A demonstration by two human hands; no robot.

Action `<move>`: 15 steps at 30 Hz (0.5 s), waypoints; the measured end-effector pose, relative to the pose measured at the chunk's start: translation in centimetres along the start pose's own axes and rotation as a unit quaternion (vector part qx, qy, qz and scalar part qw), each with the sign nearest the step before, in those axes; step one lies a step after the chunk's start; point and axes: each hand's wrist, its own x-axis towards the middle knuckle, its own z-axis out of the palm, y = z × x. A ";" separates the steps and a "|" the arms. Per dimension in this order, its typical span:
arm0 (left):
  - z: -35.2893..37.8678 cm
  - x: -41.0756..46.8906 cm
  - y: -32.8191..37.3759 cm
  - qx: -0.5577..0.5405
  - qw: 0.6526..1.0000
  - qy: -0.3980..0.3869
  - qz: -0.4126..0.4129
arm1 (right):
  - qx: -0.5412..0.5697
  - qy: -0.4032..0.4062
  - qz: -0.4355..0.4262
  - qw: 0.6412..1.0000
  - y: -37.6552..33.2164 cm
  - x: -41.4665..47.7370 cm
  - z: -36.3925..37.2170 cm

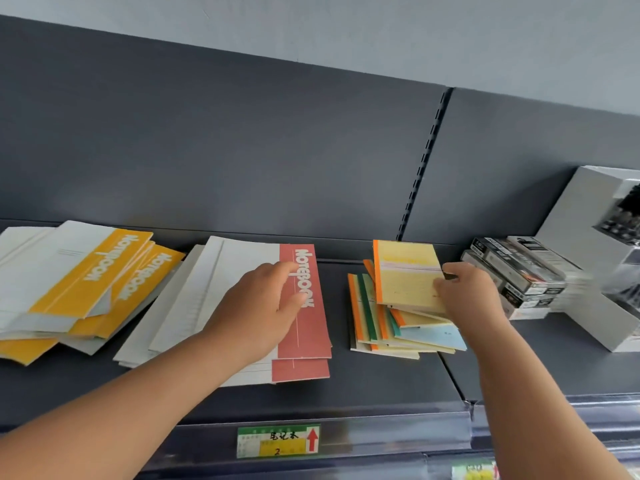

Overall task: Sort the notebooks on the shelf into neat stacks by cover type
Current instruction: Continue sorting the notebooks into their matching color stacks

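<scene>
Resting L hand (258, 306) on red "NOTEBOOK" (311, 329), R hand (469, 299) grips pad (405, 277).

Yellow-banded notebooks (86, 282) left, red-banded stack (308, 327) centre, small pastel notebooks (405, 282) askew right

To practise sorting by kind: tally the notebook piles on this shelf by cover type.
Yellow-band notebooks: 1 pile
Red-band notebooks: 1 pile
Small pastel pads: 1 pile, top yellow pad pinched by the right hand
Total: 3 piles
</scene>
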 end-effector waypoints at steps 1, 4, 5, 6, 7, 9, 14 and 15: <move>0.0 -0.1 0.1 0.018 1.000 0.000 0.000 | -0.034 0.008 -0.008 0.999 0.2 -0.1 0.1; 0.1 -0.4 0.4 0.045 0.999 -0.002 -0.004 | -0.114 0.010 -0.024 0.993 0.7 -0.2 0.5; 0.1 -0.5 0.4 0.048 0.999 0.000 -0.004 | -0.138 0.007 -0.027 0.990 0.8 -0.2 0.7; 0.1 -0.6 0.4 0.050 0.999 0.003 -0.004 | -0.158 0.008 -0.032 0.987 1.0 -0.2 0.8; 0.1 -0.7 0.4 0.051 0.999 0.006 -0.003 | -0.174 0.010 -0.035 0.984 0.9 -0.3 0.7; -0.1 -0.9 0.2 0.055 0.998 0.012 -0.005 | -0.198 0.019 -0.041 0.979 0.7 -0.7 0.6; -0.7 -1.4 -0.7 0.075 0.997 0.031 -0.012 | -0.200 0.029 -0.106 0.974 -2.1 -2.6 1.5; -0.8 -1.5 -1.0 0.078 0.996 0.036 -0.015 | -0.199 0.024 -0.130 0.971 -2.8 -3.1 2.1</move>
